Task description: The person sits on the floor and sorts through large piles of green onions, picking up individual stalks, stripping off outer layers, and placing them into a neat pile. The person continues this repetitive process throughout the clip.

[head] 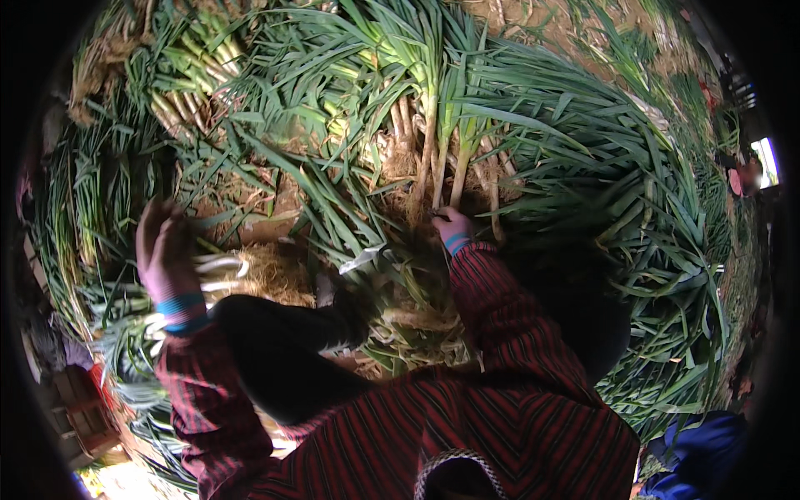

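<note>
My left hand (164,256), slightly blurred, is raised over green onion leaves at the left with fingers extended, holding nothing that I can see. Just right of it lie trimmed green onions with white stalks (219,265) and a brown mass of roots (272,275). My right hand (453,226) is near the middle, its fingers curled at the root ends of upright green onions (459,165). A small dark thing shows at its fingertips; whether the hand grips it or a stalk cannot be told. A strip of clear plastic (362,257) lies between the hands.
Heaped green onions (562,106) curve around the front and right. Bundled ones (215,62) lie at the upper left. Peeled leaves and scraps (419,325) are piled between my legs. A red crate (87,412) stands at the lower left, and blue cloth (694,450) shows at the lower right.
</note>
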`<act>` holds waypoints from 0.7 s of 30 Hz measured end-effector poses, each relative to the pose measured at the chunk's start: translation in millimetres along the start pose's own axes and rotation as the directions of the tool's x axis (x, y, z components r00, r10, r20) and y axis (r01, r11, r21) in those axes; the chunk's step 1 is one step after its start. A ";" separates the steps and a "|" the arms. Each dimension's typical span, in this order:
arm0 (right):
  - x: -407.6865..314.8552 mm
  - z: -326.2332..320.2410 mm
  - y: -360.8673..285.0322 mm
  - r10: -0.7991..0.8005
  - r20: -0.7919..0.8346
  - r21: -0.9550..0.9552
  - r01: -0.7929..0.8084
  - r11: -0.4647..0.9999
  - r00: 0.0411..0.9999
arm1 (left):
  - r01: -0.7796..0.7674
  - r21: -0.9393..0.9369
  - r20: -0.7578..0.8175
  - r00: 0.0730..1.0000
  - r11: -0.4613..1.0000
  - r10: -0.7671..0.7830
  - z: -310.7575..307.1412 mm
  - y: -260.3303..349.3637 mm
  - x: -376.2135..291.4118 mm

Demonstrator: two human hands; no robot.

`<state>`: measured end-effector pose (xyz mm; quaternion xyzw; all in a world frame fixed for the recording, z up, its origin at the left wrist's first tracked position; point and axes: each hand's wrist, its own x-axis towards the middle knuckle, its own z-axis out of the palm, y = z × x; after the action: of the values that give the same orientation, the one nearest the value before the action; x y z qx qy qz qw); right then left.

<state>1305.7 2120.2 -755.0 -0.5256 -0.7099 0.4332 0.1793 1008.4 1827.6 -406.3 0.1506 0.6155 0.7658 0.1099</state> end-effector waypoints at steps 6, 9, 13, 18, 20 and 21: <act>61.4 1.4 46.4 0.133 -0.270 -0.217 -0.195 0.956 0.954 | 0.400 -0.052 0.399 0.848 0.915 -0.348 118.1 -80.2 -24.5; 63.1 2.2 26.1 0.443 -0.082 -0.140 -0.450 0.882 0.893 | 0.587 -0.008 0.381 0.750 0.809 -0.540 121.9 -88.1 -31.5; 80.2 18.3 32.9 0.420 0.071 0.304 -0.421 0.855 0.905 | 0.629 0.031 0.364 0.717 0.777 -0.595 121.9 -88.2 -28.9; 65.2 -21.5 -35.2 0.137 0.043 0.638 -0.133 0.758 0.990 | 0.614 0.093 0.435 0.683 0.784 -0.587 120.5 -89.7 -33.6; 28.8 -51.5 -87.2 0.090 0.027 0.658 -0.085 0.748 0.996 | 0.600 0.128 0.480 0.659 0.789 -0.579 123.4 -88.8 -35.0; 3.8 -57.9 -108.0 0.077 0.034 0.627 -0.081 0.775 0.996 | 0.579 0.139 0.501 0.658 0.804 -0.561 124.6 -91.2 -35.4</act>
<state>1281.5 2140.5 -636.4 -0.4638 -0.5032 0.6535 0.3234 1085.4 1948.3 -474.1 0.1493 0.5655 0.6322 0.5082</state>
